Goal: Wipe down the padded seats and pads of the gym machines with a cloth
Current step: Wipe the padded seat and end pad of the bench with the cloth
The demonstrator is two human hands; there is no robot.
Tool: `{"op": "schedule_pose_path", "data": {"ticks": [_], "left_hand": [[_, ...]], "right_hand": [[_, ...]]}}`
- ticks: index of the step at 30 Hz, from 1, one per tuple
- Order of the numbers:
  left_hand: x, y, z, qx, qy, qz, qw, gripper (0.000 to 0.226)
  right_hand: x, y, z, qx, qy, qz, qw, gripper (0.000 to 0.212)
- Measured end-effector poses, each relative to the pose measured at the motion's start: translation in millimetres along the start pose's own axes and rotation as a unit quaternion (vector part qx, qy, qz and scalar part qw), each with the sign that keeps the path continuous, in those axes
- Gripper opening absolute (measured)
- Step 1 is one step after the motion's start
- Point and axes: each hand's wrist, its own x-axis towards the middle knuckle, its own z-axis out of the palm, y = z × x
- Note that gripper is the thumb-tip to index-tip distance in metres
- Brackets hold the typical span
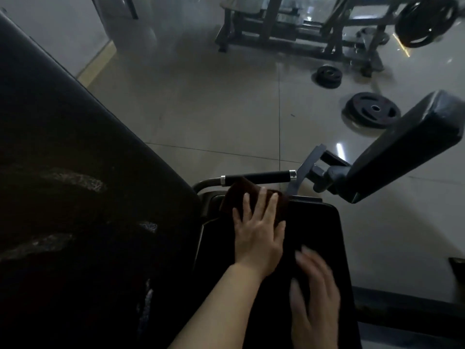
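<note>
Right hand (314,298), blurred, fingers spread, holds nothing, over near end of seat pad (314,222). Left hand (259,230) flat, pressing brown cloth (234,195) at pad's far-left corner, just short of handle (259,177). Pad's long axis runs toward the body; left hand's the nearer grip.

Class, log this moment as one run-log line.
left hand: flat on cloth | cloth: on seat pad far edge | right hand: blurred, empty

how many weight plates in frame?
3. One large plate lies flat on the floor beside the angled pad, a smaller plate lies on the floor beyond it, and one plate is mounted on the far machine, top right. Others may be hidden.
</note>
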Motion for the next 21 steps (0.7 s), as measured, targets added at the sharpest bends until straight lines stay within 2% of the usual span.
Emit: {"op": "schedule_pose_path", "data": {"ticks": [2,3,4,6,7,8,12,16,21], "left_hand": [[-37.5,-2.1,6.6,-0.023,0.07,-0.033,0.997,0.059],[-53.7,-3.5,11.1,-0.012,0.097,-0.053,0.994,0.058],[-65.9,-5.5,15.8,0.015,0.103,-0.077,0.992,0.058],[-77.3,-11.2,21.1,0.075,0.076,-0.143,0.984,0.06],[-78.0,-14.1,22.7,0.093,0.064,-0.17,0.979,0.06],[-77.8,-17.0,24.7,0.104,0.053,-0.186,0.976,0.061],[-72.4,-20.1,31.3,0.128,0.027,-0.199,0.971,0.063],[-74.1,-21.6,32.2,0.141,0.042,-0.194,0.97,0.061],[-75.8,-19.4,30.9,0.131,0.057,-0.196,0.97,0.064]], "right_hand": [[65.3,-18.1,28.9,0.038,-0.056,0.017,0.998,0.04],[99.4,-18.0,49.6,-0.017,-0.095,-0.005,0.995,0.044],[128.4,-15.7,70.4,-0.076,-0.186,-0.026,0.979,0.047],[150.5,-9.0,107.1,-0.186,-0.39,-0.094,0.897,0.052],[150.6,-1.7,121.0,-0.212,-0.463,-0.123,0.852,0.053],[148.6,6.2,127.9,-0.235,-0.495,-0.123,0.827,0.052],[154.6,24.8,131.2,-0.254,-0.463,-0.06,0.847,0.048],[150.8,36.2,118.1,-0.26,-0.437,-0.1,0.855,0.051],[156.6,60.1,77.5,-0.277,-0.42,-0.091,0.86,0.052]]}}
